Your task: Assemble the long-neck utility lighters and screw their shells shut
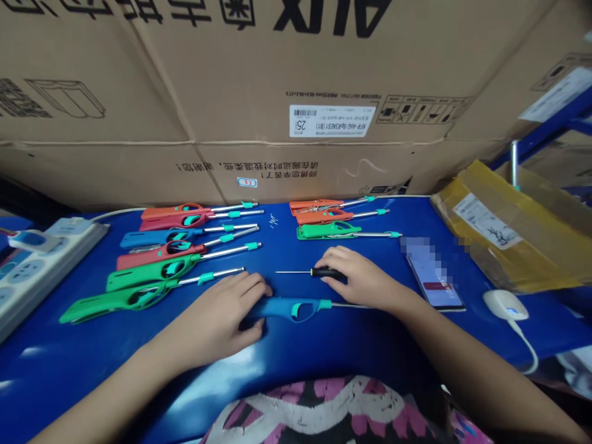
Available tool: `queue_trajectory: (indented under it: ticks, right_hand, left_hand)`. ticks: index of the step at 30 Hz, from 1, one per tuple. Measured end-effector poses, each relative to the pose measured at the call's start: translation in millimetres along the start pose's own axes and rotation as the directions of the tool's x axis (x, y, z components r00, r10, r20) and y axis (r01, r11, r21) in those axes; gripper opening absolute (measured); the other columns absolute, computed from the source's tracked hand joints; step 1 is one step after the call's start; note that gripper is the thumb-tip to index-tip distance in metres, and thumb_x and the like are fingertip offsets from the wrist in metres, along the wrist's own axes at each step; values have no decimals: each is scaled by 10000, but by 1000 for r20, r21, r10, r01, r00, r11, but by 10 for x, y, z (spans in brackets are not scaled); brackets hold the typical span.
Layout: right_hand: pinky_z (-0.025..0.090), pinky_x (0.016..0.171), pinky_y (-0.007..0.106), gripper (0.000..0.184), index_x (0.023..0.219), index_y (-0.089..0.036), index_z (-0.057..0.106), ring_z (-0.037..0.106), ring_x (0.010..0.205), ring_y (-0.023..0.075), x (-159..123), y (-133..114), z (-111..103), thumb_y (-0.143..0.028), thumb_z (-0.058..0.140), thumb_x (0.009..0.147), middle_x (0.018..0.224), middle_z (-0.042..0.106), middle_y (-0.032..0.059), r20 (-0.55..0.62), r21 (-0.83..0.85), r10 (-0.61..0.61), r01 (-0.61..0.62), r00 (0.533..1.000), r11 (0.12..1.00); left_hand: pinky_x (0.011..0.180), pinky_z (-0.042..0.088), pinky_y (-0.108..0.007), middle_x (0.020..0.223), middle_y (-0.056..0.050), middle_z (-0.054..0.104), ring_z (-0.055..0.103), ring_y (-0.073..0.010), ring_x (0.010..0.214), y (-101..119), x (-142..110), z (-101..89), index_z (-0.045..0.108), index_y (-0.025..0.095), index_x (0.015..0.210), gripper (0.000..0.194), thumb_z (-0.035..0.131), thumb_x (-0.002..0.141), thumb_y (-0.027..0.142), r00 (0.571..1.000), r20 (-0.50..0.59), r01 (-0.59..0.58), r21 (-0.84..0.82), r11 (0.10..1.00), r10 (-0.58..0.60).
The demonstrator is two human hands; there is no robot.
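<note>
My left hand [226,316] is closed around the handle end of a blue long-neck lighter [280,308], whose metal tube points right and passes beneath my right wrist. Just beyond it, my right hand [355,276] grips the black handle of a screwdriver [324,272], its thin shaft pointing left, close above or on the blue table. To the left lies a column of similar lighters in green [155,273], red [161,254] and blue [161,237]. Farther back on the right are two orange lighters [319,216] and one green lighter [326,230].
A large cardboard box [231,123] walls off the back. A white power strip [37,265] stands at left. On the right are a phone [428,271], a taped carton [494,228] and a white corded device [505,305]. The blue table [106,370] extends toward me.
</note>
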State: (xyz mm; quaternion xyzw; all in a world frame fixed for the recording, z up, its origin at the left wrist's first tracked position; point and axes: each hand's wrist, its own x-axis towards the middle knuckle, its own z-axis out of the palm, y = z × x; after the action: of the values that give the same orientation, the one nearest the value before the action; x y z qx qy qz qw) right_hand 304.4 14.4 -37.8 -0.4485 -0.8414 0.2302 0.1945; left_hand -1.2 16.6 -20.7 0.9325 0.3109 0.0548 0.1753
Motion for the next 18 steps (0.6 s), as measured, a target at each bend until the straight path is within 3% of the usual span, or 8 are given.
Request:
queue_trajectory:
  ticks: [4, 8, 13, 16, 18]
  right_hand:
    - [506, 901, 413, 176, 1110, -192, 653, 590, 1022, 231, -9, 7, 39, -172, 591, 946, 1050, 655, 91, 8, -89, -33, 34, 999, 995]
    - [503, 890, 412, 171, 1101, -193, 661, 596, 1009, 228, -12, 0, 27, -180, 606, 939, 1051, 667, 90, 10, -67, -35, 36, 999, 997]
    - [510, 901, 389, 147, 1063, -195, 684, 622, 1004, 208, -2, -6, -37, -183, 620, 931, 1026, 690, 72, 2, 72, -39, 39, 999, 997]
    - [516, 894, 370, 131, 1027, -190, 696, 633, 977, 189, 8, 0, -64, -225, 585, 967, 998, 692, 63, -10, 137, -16, 17, 1000, 990]
    - [519, 905, 373, 186, 1011, -192, 696, 636, 978, 184, 13, 31, -68, -242, 517, 1006, 997, 694, 63, -63, 155, -5, 15, 998, 988]
  left_hand:
    - [891, 551, -456, 1150, -85, 645, 643, -277, 1018, 7, 30, 89, 589, 223, 1200, 326, 584, 971, 454, 999, 24, -40, -8, 999, 40]
    - [874, 569, -445, 1131, -90, 663, 657, -270, 1015, 12, 35, 90, 591, 204, 1171, 315, 537, 999, 462, 999, 16, -30, -78, 997, 32]
    - [928, 580, -386, 1262, -38, 680, 680, -237, 1093, -155, -137, -207, 553, 305, 1323, 348, 546, 998, 429, 997, 32, 74, -162, 984, -69]
    - [1000, 549, -466, 1349, -10, 659, 651, -274, 1177, -318, -260, -408, 564, 360, 1358, 389, 559, 978, 448, 997, -53, 49, -123, 991, -56]
    - [1010, 540, -485, 1361, 13, 654, 655, -259, 1166, -422, -330, -517, 554, 382, 1381, 407, 550, 980, 448, 997, -50, 50, -139, 989, -57]
